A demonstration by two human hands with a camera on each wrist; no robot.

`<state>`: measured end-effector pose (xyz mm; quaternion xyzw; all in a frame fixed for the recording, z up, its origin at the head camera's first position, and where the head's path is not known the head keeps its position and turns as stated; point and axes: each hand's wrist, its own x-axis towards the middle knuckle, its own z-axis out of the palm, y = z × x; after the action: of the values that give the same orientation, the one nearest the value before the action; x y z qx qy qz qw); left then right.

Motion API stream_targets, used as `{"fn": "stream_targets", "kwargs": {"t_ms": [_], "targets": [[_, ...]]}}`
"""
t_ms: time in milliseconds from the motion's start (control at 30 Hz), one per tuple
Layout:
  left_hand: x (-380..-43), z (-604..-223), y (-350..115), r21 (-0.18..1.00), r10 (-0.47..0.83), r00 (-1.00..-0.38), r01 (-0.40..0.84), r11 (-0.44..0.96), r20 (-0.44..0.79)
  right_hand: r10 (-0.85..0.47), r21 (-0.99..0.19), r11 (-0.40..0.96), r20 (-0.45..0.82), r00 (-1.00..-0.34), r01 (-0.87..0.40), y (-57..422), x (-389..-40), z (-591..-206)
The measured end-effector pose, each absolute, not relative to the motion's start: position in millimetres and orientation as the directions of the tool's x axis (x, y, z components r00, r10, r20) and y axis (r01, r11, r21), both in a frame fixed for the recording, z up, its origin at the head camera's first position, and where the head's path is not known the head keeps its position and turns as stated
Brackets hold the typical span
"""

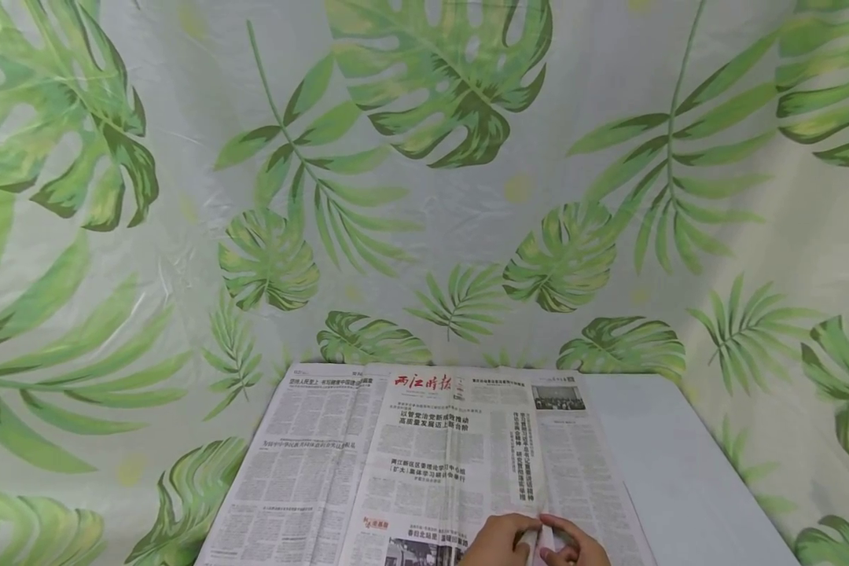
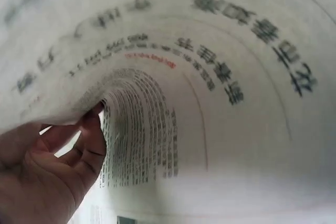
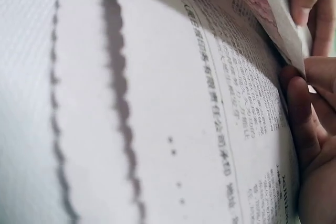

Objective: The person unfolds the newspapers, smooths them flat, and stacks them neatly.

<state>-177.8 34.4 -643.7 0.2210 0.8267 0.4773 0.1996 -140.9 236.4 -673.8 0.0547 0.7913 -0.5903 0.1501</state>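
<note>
A printed newspaper [image 1: 424, 440] lies spread out, with a red masthead near its far edge. Close together at the bottom of the head view, my left hand [image 1: 497, 541] and my right hand [image 1: 576, 544] pinch a narrow raised bit of the paper between them. In the left wrist view the newspaper sheet [image 2: 236, 135] curves up and over, and my left hand [image 2: 58, 166] pinches it with bent fingers. The right wrist view has my right hand [image 3: 317, 177] at the right border, thumb and finger on the newspaper edge [image 3: 296, 56]. The lower ends of both hands are cut off in the head view.
The newspaper rests on a white tabletop [image 1: 700, 479], bare at the right. Behind and around it hangs a pale curtain or sheet [image 1: 453, 212] with green leaf prints. Serrated paper edges [image 3: 123, 103] show in the right wrist view.
</note>
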Motion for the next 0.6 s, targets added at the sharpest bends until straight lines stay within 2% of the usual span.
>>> {"fn": "stream_targets", "kwargs": {"t_ms": [200, 367, 600], "targets": [[-176.8, -635.8, 24.7, 0.929, 0.550, -0.832, 0.137, 0.344, -0.081, -0.025, -0.915, 0.308, -0.283, -0.959, 0.262, 237.2, -142.5, -670.9], [-179.6, -623.0, 10.8, 0.937, 0.556, -0.830, 0.219, 0.272, 0.032, 0.017, -0.914, 0.319, -0.260, -0.965, 0.252, 237.9, -145.5, -668.7], [-186.2, -616.7, -7.8, 0.908, 0.527, -0.839, 0.315, 0.275, 0.131, 0.070, -0.918, 0.278, -0.276, -0.959, 0.284, 239.7, -148.5, -669.1]]}}
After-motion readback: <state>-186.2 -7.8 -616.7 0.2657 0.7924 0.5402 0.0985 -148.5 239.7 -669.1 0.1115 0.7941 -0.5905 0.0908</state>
